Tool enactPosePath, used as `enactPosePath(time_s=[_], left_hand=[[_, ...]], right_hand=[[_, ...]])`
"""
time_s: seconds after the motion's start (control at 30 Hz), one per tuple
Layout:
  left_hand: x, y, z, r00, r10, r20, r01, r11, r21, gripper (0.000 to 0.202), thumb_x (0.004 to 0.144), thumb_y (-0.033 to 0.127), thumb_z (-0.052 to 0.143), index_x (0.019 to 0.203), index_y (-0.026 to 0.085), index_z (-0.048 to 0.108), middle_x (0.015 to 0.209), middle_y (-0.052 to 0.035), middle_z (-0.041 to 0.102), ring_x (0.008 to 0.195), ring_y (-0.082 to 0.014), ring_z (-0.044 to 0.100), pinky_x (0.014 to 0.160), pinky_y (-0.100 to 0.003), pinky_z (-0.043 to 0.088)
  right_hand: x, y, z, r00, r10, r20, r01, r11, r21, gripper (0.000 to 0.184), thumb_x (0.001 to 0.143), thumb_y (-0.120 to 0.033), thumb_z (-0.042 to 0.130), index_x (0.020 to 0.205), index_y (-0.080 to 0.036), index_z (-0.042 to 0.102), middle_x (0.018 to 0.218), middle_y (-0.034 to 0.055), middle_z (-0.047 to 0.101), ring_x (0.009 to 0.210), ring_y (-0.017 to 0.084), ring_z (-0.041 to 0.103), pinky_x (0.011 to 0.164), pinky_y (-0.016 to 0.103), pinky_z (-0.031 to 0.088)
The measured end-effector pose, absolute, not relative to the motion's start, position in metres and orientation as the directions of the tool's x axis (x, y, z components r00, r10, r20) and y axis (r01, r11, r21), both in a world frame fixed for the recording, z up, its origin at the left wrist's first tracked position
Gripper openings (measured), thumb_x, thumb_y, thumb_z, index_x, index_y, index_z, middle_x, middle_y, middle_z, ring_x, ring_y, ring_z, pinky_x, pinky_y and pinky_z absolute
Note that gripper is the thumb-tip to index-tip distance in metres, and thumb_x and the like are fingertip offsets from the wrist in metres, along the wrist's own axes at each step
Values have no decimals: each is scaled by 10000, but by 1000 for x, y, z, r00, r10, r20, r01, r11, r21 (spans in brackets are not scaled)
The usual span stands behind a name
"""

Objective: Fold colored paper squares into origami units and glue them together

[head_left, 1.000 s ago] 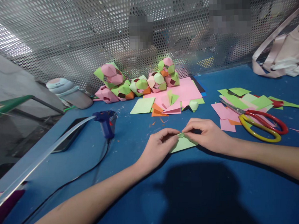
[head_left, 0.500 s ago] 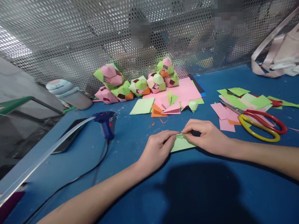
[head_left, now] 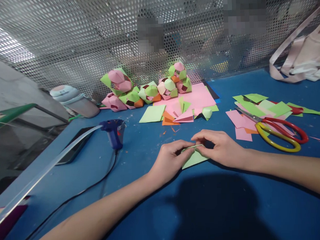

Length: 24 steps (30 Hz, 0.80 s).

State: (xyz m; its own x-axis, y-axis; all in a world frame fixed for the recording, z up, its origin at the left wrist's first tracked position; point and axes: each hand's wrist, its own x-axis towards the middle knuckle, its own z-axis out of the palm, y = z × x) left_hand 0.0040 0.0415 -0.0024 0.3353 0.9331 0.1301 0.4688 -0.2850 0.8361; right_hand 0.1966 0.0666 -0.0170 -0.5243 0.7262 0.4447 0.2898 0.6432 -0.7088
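A piece of light green paper (head_left: 195, 160) lies between my hands on the blue table, its far edge raised and folded over. My left hand (head_left: 169, 155) pinches that far edge from the left, thumb in front and fingers behind. From the right, my right hand (head_left: 219, 144) pinches the same edge, its fingertips almost meeting the left ones. Both hands partly hide the paper's sides. Beyond them lie folded orange paper (head_left: 169, 119), folded pink paper (head_left: 184, 116) and a stack of light green squares (head_left: 152, 114).
Several pink and green folded paper balls (head_left: 149, 92) stand against the perforated metal screen (head_left: 89, 42). To the left are a blue glue gun (head_left: 113, 134) with a cord, a phone (head_left: 74, 145) and a cup (head_left: 75, 101). Scissors (head_left: 278, 133) rest on paper scraps (head_left: 244, 121) at the right.
The paper's far edge has been lifted and tilts up between my fingertips; its near edge has turned slightly. My hands have drawn a little closer together.
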Motion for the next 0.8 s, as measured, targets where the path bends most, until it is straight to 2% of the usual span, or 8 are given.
enactPosePath(time_s=[0.2,0.33,0.43,0.6,0.8], left_hand=[[5,42,0,219,974,62,431,-154,889,189,818,310,614,861,169,732,834,-33,731,757,-161,635,681,-234,479],[4,42,1,190,982,24,390,-98,916,195,802,327,631,832,161,728,817,-35,724,758,-158,631,688,-237,487],[4,43,0,177,984,-12,378,-56,924,186,786,323,644,809,154,719,785,-32,710,711,-142,611,651,-233,475],[6,44,-2,150,986,-76,339,21,940,183,770,312,650,799,137,697,734,-27,680,649,-120,576,606,-231,449],[6,43,-1,145,984,-101,328,48,944,170,756,307,647,741,138,651,679,-23,666,618,-130,588,592,-248,459]], right_hand=[[196,65,-14,-467,764,446,342,621,-705,183,824,-218,599,1000,-165,600,874,31,626,757,133,552,705,261,450],[197,67,-12,-442,817,370,369,542,-755,72,839,-220,575,869,-173,621,796,8,619,710,119,550,650,237,432],[198,68,-11,-469,816,339,356,525,-773,129,878,-195,509,808,-177,617,784,-1,623,723,112,560,666,230,420],[199,69,-11,-486,818,309,346,504,-791,201,922,-234,437,838,-182,612,810,1,625,746,115,562,681,234,415],[197,68,-12,-460,849,260,356,444,-822,140,877,-219,495,807,-182,610,773,-10,627,720,117,556,647,232,411]])
